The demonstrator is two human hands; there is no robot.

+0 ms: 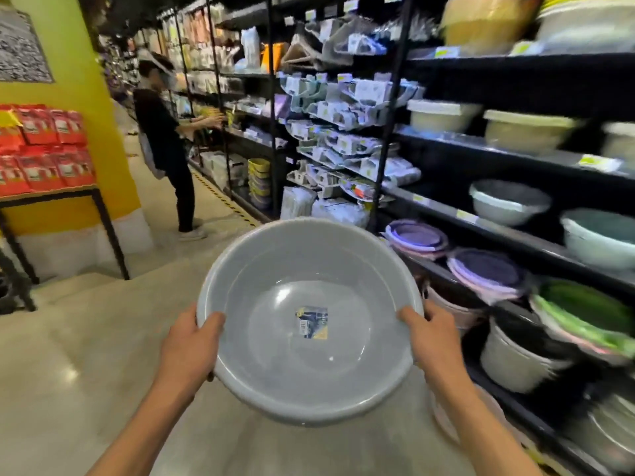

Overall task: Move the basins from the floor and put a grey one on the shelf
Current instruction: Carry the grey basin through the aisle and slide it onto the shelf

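Black shelving ran down the right side of a shop aisle and was stocked with basins in cream, grey, purple and green, while the pale polished floor stretched away to the left. A grey basin was held clear of the floor, level and mouth up, in front of the body and just beside the lower shelves. Its rim was gripped on one side by the left hand and on the other by the right hand, each thumb hooked over the lip with the fingers hidden beneath. For the placing to go well, the basin would probably need to be swung right, kept level, and slid into a gap among the shelved basins without their rims being knocked; both grips would best be eased off only once it was resting flat.
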